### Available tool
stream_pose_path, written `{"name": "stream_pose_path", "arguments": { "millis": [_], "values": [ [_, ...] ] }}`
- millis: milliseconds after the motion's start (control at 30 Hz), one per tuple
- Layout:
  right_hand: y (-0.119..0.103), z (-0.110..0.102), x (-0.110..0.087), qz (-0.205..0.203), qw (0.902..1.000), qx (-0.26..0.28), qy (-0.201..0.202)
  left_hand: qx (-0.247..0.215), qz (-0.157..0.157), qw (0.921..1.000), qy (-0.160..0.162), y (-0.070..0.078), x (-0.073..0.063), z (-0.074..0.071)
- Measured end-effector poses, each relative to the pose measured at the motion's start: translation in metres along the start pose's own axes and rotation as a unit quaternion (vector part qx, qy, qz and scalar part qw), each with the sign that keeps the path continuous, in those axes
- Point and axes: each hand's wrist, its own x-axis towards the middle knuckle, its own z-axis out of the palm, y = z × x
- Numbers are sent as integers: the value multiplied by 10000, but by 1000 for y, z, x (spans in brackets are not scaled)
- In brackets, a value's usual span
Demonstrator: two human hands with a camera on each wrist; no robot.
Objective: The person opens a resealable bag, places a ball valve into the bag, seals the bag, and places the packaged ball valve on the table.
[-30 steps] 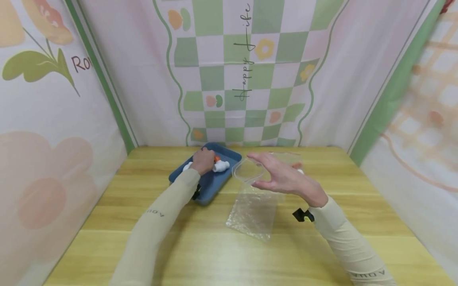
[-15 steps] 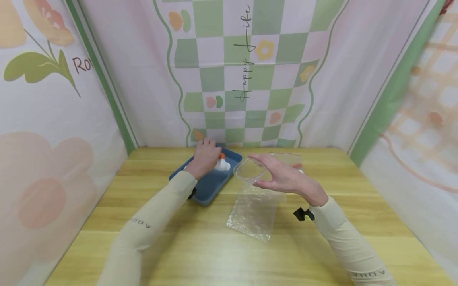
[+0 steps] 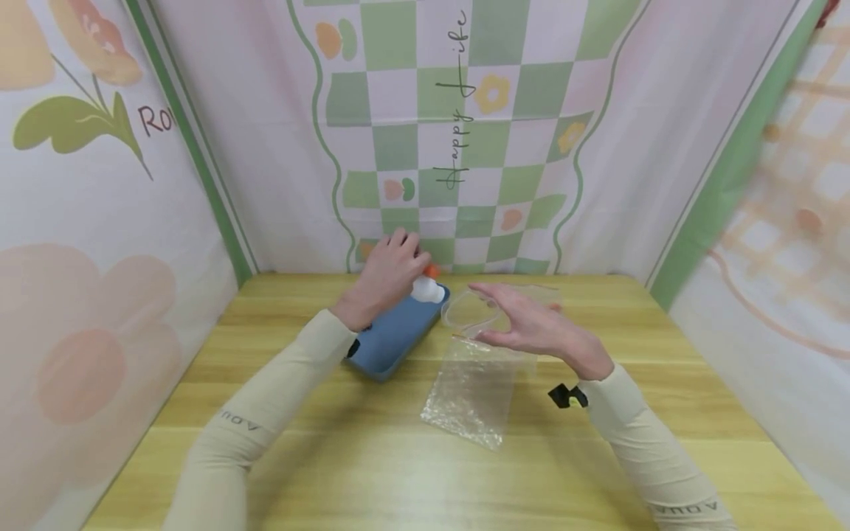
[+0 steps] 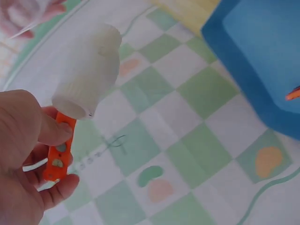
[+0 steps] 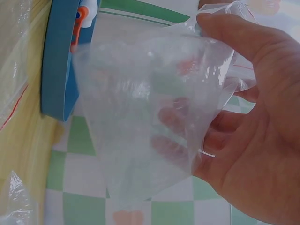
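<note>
My left hand (image 3: 388,273) pinches the orange handle (image 4: 60,150) of a white plastic ball valve (image 4: 86,75) between thumb and fingers. In the head view the valve is held over the far right end of the blue tray (image 3: 392,339). My right hand (image 3: 541,328) holds a clear zip bag (image 5: 136,93) up by its mouth, thumb and forefinger spread wide with the loop of the mouth between them. Some right fingers show through the plastic. Another white and orange piece (image 5: 88,11) is in the tray in the right wrist view.
A flat clear bag (image 3: 471,398) lies on the wooden table (image 3: 425,479) in front of my right hand. Behind that hand is more clear plastic (image 3: 541,293), with something orange (image 3: 555,306) partly hidden. A patterned curtain (image 3: 458,147) hangs along the table's back edge.
My left hand has lifted the ball valve from the tray, moving up and to the right towards the bag. My right hand stays almost where it was, the bag still in it.
</note>
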Motion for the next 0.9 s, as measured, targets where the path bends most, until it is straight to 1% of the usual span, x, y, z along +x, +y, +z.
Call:
{"name": "stream_pose_path", "arguments": {
  "millis": [233, 367, 500, 567, 667, 900],
  "values": [
    [4, 2, 1, 13, 10000, 57, -24, -191, 193, 9984, 497, 0, 3, -28],
    [3, 0, 1, 197, 9996, 191, -10, -279, 241, 9960, 820, 2, 5, -41],
    [1, -4, 1, 398, 9987, 309, 72, -404, 356, 9926, 1084, 8, 7, -52],
    [0, -6, 1, 452, 9984, 318, 112, -471, 435, 9907, 1196, 11, 8, -56],
    [-1, -8, 1, 415, 9985, 313, 185, -556, 533, 9884, 1310, 16, 8, -60],
    [-2, -9, 1, 268, 9982, 394, 363, -672, 668, 9868, 1314, 23, 6, -59]
  ]
}}
